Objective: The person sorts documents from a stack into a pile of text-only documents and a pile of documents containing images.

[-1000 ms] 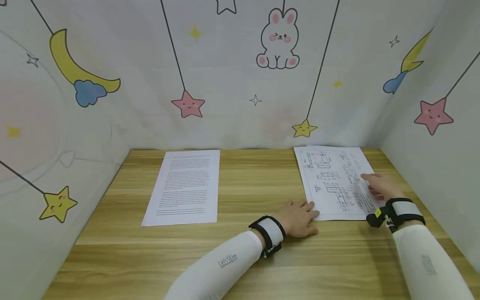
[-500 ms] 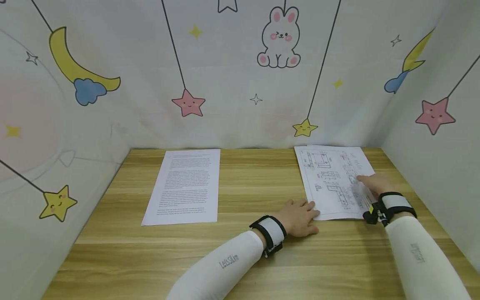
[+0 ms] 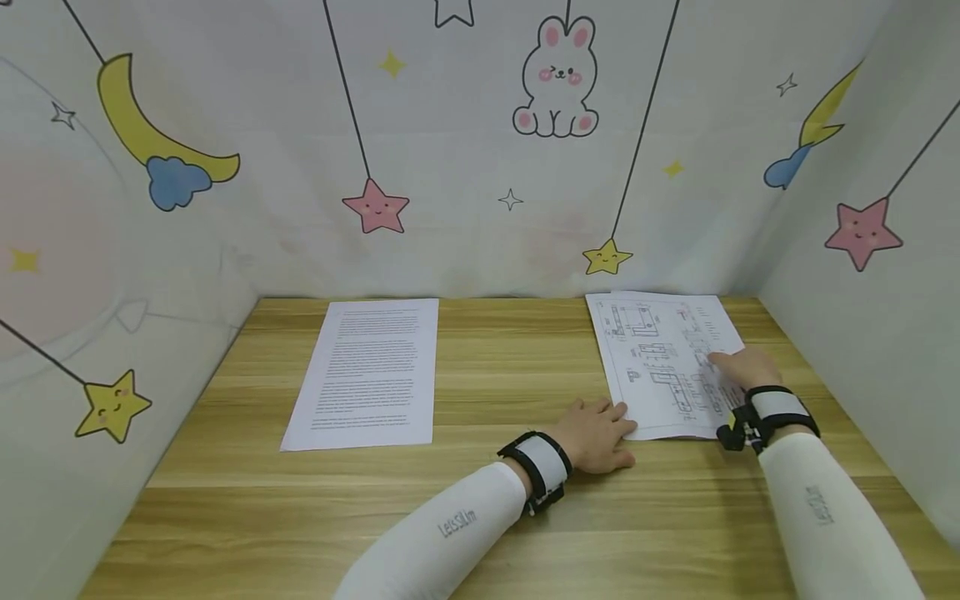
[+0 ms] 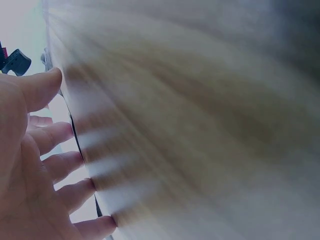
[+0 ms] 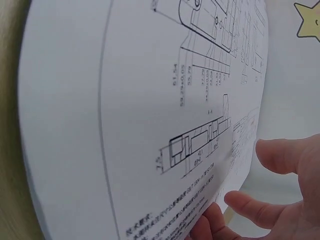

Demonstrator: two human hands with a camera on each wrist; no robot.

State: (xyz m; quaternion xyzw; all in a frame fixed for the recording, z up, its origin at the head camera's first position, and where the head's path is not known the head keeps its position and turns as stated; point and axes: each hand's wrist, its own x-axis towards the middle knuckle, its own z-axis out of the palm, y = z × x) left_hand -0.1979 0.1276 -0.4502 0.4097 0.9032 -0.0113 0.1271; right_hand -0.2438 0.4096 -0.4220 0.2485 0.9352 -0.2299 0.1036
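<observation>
Technical drawing sheets [image 3: 618, 367] lie at the table's back right, with another sheet's edge just showing at the top. My left hand [image 3: 592, 435] rests flat with spread fingers; a fingertip touches their lower left corner. In the left wrist view its fingers [image 4: 75, 195] meet the wood surface. Over the drawing's right side lies my right hand [image 3: 750, 369], reaching leftward. In the right wrist view its thumb [image 5: 280, 155] and index finger stand apart with no paper between them, while the other fingers bend at the sheet's edge, partly hidden. Dimension lines and text show on the drawing [image 5: 200, 135].
A printed text page [image 3: 367, 375] lies at the back left of the wooden table [image 3: 300, 517]. Behind the table hangs a white cloth wall [image 3: 465, 250] with cartoon stars, a moon and a rabbit; similar walls stand on both sides.
My right hand has moved left and further over the drawing. The sheet's lower right part, blurred and raised before, now lies flatter. My left hand has stayed in place.
</observation>
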